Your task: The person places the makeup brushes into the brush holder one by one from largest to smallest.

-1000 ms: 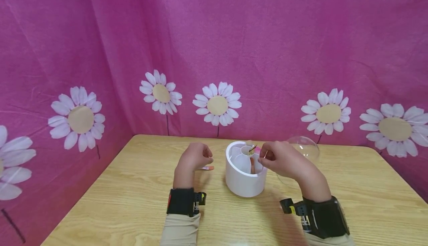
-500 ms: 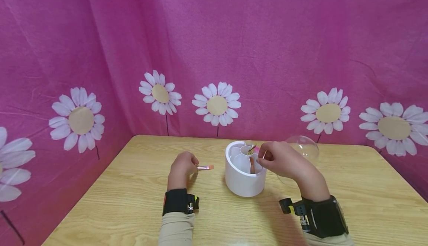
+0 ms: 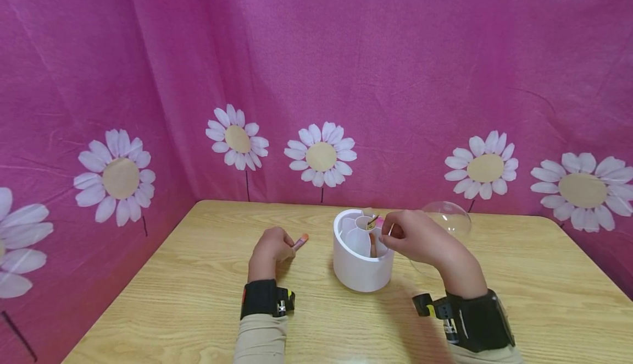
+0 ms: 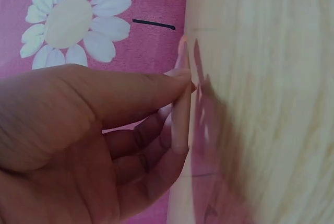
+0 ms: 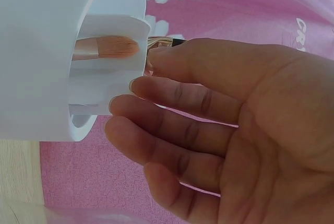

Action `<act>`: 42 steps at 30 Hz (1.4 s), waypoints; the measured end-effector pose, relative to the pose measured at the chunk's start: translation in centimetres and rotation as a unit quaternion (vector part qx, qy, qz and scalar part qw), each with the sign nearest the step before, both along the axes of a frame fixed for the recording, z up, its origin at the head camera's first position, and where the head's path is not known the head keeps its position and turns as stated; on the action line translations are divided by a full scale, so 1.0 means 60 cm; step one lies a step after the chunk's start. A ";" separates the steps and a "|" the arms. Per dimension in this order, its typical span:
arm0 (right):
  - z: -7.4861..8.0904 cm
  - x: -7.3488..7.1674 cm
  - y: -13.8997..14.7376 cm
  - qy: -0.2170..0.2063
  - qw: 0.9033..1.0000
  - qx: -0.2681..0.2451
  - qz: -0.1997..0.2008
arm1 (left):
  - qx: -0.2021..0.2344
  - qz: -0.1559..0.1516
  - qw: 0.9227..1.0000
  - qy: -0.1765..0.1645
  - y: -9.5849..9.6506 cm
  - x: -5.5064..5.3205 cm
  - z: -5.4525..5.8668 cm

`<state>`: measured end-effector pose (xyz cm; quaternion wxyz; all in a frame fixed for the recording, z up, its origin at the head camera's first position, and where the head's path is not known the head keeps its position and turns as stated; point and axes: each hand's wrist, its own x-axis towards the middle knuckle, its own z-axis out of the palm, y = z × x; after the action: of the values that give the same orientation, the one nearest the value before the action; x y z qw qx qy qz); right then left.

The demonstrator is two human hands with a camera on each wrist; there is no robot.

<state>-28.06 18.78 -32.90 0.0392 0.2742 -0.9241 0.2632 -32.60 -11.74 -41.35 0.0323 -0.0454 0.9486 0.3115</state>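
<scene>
My left hand (image 3: 271, 249) pinches a paintbrush (image 3: 300, 242) with orange bristles, low over the table at the left; its tip points up and away to the right. In the left wrist view the thumb and fingers hide most of this brush. A white round holder (image 3: 362, 273) with a slanted rim and inner compartments stands at the middle. My right hand (image 3: 420, 238) is at its right rim, fingers loosely curled and fingertips overlapping the opening. Inside a compartment stands another orange-bristled brush (image 5: 117, 47). A gold-and-black piece (image 5: 163, 41) shows behind the right thumb.
Behind the right hand is a clear dome (image 3: 452, 218) on the wooden table (image 3: 198, 309). A pink curtain (image 3: 395, 78) printed with white flowers hangs along the table's back and left sides.
My left hand has moved left and slightly down, picking the paintbrush up by its handle; the brush tip has swung upward. The right hand stays at the holder's rim.
</scene>
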 end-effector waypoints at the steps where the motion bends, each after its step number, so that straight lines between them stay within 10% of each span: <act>1: 0.000 0.000 0.000 0.000 1.000 0.000 0.000 | 0.003 -0.001 1.000 -0.003 0.001 0.000 0.001; 19: 0.002 0.002 0.000 -0.003 1.000 -0.001 0.000 | 0.095 -0.039 0.987 0.120 0.031 -0.007 0.040; 42: 0.018 0.002 -0.003 0.084 0.989 -0.116 -0.045 | 0.140 -0.061 0.949 0.274 0.125 0.054 0.149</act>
<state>-27.94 18.61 -31.83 0.1599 0.2472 -0.8920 0.3431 -29.34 -4.23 -32.40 -0.2043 0.1047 0.8686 0.4392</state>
